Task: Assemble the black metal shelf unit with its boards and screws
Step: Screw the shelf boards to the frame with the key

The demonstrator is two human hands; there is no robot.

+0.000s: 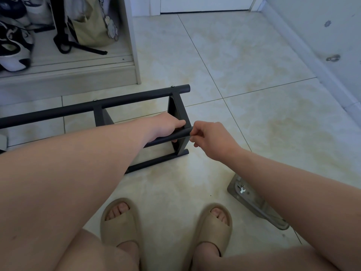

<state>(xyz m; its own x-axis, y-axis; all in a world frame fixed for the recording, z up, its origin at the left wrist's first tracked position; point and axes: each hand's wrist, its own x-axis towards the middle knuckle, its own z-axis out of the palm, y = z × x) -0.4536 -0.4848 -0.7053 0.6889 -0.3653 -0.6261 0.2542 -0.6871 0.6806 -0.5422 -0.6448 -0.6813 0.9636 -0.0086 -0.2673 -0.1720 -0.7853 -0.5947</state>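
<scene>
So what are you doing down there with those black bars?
A person is building a black metal shelf frame lying on the pale tiled floor. Their left hand grips one round black tube of it, and the right hand pinches that tube's end with its fingers. A clear plastic bag of small metal parts lies on the floor to the right.

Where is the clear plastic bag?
In the head view, the clear plastic bag lies on the floor at lower right, beside the right sandal, partly under the right forearm.
</scene>
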